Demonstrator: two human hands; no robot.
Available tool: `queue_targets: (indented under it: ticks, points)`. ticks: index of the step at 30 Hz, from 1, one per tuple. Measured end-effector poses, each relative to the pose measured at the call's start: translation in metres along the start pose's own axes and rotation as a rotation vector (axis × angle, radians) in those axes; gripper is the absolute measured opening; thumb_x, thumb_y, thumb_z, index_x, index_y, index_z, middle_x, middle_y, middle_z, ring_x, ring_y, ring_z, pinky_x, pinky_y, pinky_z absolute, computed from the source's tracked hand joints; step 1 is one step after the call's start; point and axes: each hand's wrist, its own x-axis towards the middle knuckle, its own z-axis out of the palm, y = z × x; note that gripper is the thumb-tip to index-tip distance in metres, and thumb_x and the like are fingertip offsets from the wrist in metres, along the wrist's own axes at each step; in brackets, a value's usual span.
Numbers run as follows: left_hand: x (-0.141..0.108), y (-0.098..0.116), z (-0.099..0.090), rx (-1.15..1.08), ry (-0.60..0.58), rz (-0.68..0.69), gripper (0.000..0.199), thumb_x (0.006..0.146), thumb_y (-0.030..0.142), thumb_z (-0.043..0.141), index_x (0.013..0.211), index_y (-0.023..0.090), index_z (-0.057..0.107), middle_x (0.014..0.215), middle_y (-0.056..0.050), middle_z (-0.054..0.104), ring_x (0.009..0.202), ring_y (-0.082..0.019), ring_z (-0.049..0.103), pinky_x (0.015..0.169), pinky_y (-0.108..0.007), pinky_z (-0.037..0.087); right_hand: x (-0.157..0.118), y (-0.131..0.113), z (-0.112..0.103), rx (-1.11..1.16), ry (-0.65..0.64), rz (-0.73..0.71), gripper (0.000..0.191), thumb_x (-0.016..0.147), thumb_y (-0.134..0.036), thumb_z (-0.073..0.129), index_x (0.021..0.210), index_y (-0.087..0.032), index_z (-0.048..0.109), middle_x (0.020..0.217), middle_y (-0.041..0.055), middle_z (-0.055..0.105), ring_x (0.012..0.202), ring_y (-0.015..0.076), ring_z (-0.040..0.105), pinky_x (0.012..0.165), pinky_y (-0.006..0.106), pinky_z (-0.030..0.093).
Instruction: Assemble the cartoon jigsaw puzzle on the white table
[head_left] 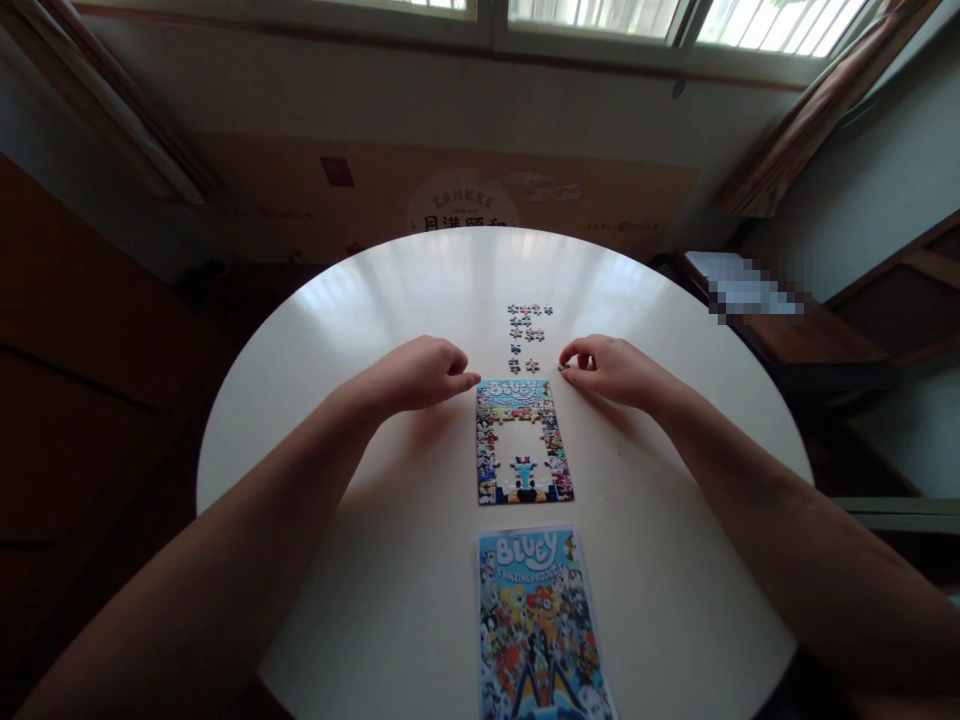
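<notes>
A partly filled jigsaw puzzle (487, 455) lies on the white table, its border joined around an open middle. Beyond its top edge several loose puzzle pieces (527, 335) are laid out in short rows. My right hand (600, 368), to the right of those pieces, pinches a small puzzle piece (564, 369) between thumb and fingertips. At the puzzle's upper left corner is my left hand (435, 372), its fingers curled and the thumb pointing at the corner. Whether anything is inside the left fingers is hidden. Closer to me lies a printed reference picture (536, 620) lettered "Bluey".
The round white table (300, 400) reaches toward a wall with a long printed cardboard panel (262, 195). A wooden chair or bench (787, 335) stands at the right with a blurred pale item on it. Curtains (810, 130) hang beside the windows.
</notes>
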Motion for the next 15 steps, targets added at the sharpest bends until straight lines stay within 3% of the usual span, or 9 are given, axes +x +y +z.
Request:
queue_targets:
  ticks: [4,9,15]
  points:
    - [0.000,-0.001,0.000,0.002,0.004,0.011,0.043,0.087,0.050,0.052,0.058,0.020,0.045,0.054,-0.001,0.047,0.051,-0.013,0.037,0.053,-0.032,0.025,-0.003,0.007,-0.004,0.065,-0.056,0.052,0.022,0.081,-0.036,0.066,0.096,-0.019,0.068,0.090,0.0079,0.066,0.077,0.0194,0.058,0.068,0.033,0.043]
    - [-0.002,0.002,-0.002,-0.009,-0.023,0.047,0.043,0.089,0.048,0.053,0.058,0.020,0.043,0.053,0.001,0.043,0.050,-0.011,0.034,0.053,-0.031,0.024,-0.007,0.014,-0.013,0.321,-0.139,0.084,0.021,0.075,-0.035,0.073,0.083,-0.017,0.063,0.083,0.0059,0.067,0.071,0.0161,0.058,0.062,0.030,0.044]
    - [-0.009,0.012,-0.005,-0.009,-0.121,0.195,0.039,0.088,0.044,0.057,0.059,0.019,0.045,0.055,0.002,0.044,0.050,-0.010,0.034,0.051,-0.030,0.023,-0.017,-0.008,-0.016,0.604,-0.293,0.010,0.029,0.074,-0.041,0.080,0.081,-0.018,0.064,0.074,0.0020,0.065,0.065,0.0120,0.056,0.056,0.025,0.044]
